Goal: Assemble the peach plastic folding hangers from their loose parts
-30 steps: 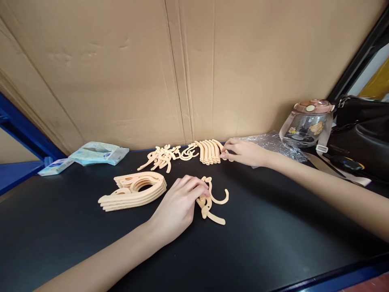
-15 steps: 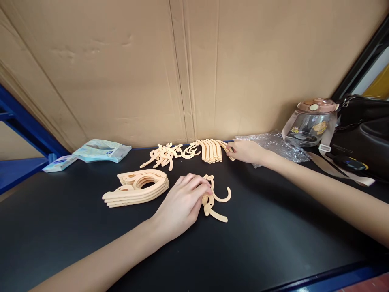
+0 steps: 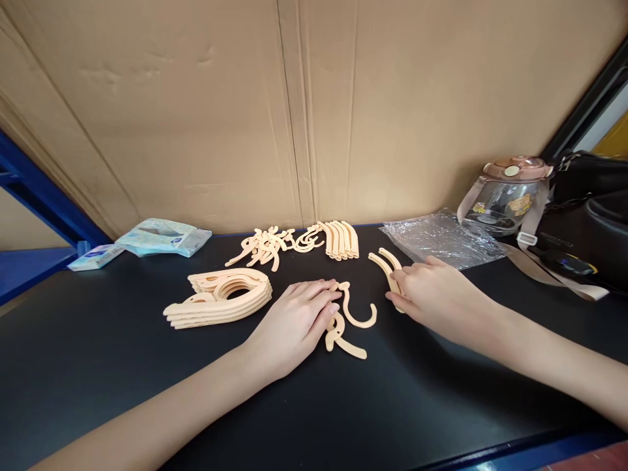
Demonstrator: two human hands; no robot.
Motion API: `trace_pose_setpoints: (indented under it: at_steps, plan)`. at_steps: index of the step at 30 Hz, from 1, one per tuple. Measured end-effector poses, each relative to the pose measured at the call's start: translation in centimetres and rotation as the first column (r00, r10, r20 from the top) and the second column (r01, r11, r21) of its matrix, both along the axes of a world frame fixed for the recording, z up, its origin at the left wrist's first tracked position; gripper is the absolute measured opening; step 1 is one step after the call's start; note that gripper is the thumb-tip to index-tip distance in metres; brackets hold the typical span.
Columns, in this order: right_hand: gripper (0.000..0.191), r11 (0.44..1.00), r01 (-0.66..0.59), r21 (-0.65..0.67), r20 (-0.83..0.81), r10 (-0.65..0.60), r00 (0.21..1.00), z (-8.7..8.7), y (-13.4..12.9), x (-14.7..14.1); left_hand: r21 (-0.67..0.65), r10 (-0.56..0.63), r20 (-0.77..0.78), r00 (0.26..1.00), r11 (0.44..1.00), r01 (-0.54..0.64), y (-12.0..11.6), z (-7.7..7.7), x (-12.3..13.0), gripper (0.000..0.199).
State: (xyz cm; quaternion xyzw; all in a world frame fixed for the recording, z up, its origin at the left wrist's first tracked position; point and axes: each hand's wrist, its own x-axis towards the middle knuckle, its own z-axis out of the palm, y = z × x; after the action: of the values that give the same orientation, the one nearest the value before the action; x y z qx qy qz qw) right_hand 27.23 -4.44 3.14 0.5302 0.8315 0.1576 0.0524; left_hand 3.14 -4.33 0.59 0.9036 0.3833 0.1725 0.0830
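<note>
My left hand (image 3: 299,320) lies over a cream plastic folding hanger (image 3: 336,329) on the table, its fingers closed on the hanger's left part and hiding it. The hanger's hook (image 3: 360,320) and one curved arm (image 3: 352,348) stick out to the right. Two curved hanger arms (image 3: 385,267) are pinched in my right hand (image 3: 432,294), which is right of the hook and apart from it. Left of my left hand sits a stack of folded hangers (image 3: 220,314). A row of loose curved arms (image 3: 341,241) lies at the back.
Small hanger parts (image 3: 265,247) and loose hooks (image 3: 308,240) lie by the cardboard wall (image 3: 220,118). Tissue packs (image 3: 164,237) are at back left. A clear plastic bag (image 3: 441,237), a strapped bottle (image 3: 505,196) and a black bag (image 3: 598,216) stand at the right.
My right hand has come from the back row toward me, bringing two curved arms with it. My left hand has stayed at the hanger, its fingers slightly flatter.
</note>
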Motion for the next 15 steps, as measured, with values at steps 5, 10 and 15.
trace_pose_setpoints:
  at_steps: [5,10,15]
  plan:
    - [0.013,0.971,-0.218,0.098,-0.089,0.226,0.970,-0.8,-0.9,0.6,-0.189,-0.077,0.177,0.981,0.976,0.111,-0.2,0.7,-0.1,0.035]
    - [0.018,0.931,-0.356,0.077,-0.150,0.364,0.919,-0.5,0.0,1.4,-0.308,0.012,0.230,0.973,0.950,0.061,0.0,0.9,-0.2,0.036]
    - [0.021,0.940,-0.315,0.128,-0.117,0.330,0.937,-0.8,0.1,1.6,-0.166,-0.095,0.184,0.978,0.978,0.127,0.1,0.7,-0.1,0.034]
